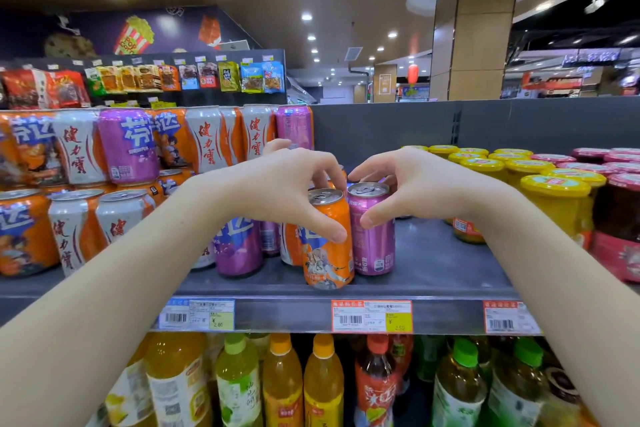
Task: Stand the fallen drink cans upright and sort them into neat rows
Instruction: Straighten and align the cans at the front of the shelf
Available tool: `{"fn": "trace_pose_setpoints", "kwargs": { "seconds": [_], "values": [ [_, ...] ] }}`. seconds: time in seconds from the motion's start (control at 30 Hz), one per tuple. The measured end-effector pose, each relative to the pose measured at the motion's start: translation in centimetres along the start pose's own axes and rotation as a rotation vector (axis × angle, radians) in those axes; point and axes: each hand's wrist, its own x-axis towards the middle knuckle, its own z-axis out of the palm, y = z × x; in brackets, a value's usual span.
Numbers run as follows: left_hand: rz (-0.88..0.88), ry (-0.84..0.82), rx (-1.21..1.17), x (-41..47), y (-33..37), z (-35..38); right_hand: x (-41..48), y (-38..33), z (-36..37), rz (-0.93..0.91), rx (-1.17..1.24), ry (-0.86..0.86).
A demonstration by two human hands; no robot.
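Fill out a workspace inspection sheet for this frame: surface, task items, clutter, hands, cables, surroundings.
Surface: grey metal shelf, bare patch right of the cans; price tags on its front edge.
Job's things: orange can and purple can upright, side by side near the shelf front; other cans stacked two high to the left.
Clutter: yellow-lidded jars on the shelf's right part.
Hands: left hand grips the orange can; right hand grips the purple can.
Cables: nothing seen.
Surroundings: bottles on the shelf below, snack packets behind, a pillar beyond.
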Motion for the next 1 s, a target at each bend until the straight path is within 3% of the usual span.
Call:
{"fn": "trace_pose_setpoints", "kwargs": {
  "seconds": [0.43, 1.0],
  "values": [
    [0.033, 0.066, -0.127, -1.4, -0.2, -0.5, -0.6, 0.7, 0.5, 0.037, 0.173, 0.066],
    [0.021, 0.075, -0.123, -3.9, -1.9, -2.1, -1.3, -0.3, 3.3, -0.033, 0.300, 0.165]
  ]
}}
